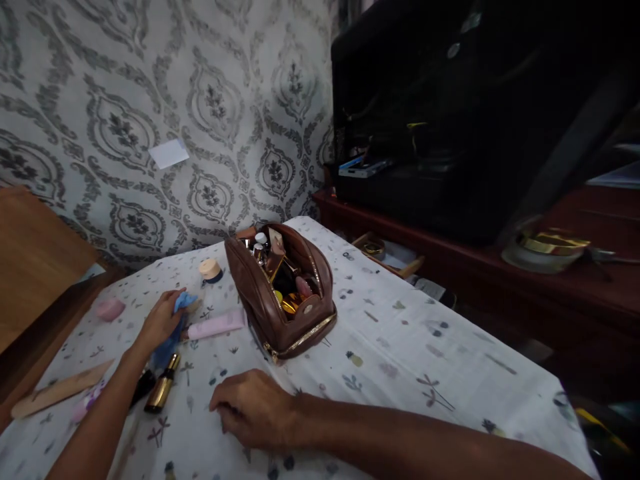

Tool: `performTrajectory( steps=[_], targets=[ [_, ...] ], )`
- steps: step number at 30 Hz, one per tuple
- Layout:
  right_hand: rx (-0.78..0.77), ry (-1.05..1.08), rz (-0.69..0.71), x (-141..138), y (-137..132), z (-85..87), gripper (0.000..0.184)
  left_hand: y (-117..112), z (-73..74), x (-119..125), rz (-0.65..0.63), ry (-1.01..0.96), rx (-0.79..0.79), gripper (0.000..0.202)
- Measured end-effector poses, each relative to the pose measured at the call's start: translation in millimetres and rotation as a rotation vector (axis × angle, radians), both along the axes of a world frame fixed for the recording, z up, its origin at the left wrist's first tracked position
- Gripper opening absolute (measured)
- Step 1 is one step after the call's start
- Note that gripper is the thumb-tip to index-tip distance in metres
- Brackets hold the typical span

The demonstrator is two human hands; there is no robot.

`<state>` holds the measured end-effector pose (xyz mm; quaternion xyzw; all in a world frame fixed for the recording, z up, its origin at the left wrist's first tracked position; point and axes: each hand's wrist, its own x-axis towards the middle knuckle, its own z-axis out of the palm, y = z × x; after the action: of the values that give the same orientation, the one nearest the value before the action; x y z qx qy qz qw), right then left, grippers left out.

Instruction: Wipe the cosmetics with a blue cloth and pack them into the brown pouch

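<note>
My left hand [161, 321] reaches over the left part of the table, its fingers closed on a crumpled light-blue piece, cloth-like [185, 301]. More blue shows under that hand, partly hidden. Just right of it lies a pink tube [217, 325]. A gold cosmetic bottle [163, 385] lies near my left forearm. My right hand [255, 408] rests on the tablecloth with curled fingers and nothing visible in them. Beyond it stands an unzipped brown makeup bag [260, 300], filled with small bottles and cosmetics.
A small jar with a beige lid [211, 270] stands left of the bag. Farther left are a pink rounded item [109, 309] and a flat wooden strip [63, 389]. A dark red cabinet [475, 280] with a television [450, 120] borders the table's right side.
</note>
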<state>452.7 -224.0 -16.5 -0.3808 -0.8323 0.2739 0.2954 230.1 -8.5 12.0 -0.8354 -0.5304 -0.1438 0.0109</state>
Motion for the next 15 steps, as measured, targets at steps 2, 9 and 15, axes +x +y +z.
performTrajectory(
  steps=[2, 9, 15],
  targets=[
    [0.013, -0.009, 0.009, 0, 1, -0.6, 0.027, 11, -2.6, 9, -0.002, -0.010, -0.044, 0.053],
    [0.031, -0.002, 0.004, 1, 1, -5.6, 0.027, 22, -6.4, 21, 0.029, 0.008, -0.146, 0.044],
    [0.014, -0.047, 0.018, 6, -1, 2.3, 0.028, 18, -3.4, 17, 0.044, 0.029, -0.165, 0.049]
  ],
)
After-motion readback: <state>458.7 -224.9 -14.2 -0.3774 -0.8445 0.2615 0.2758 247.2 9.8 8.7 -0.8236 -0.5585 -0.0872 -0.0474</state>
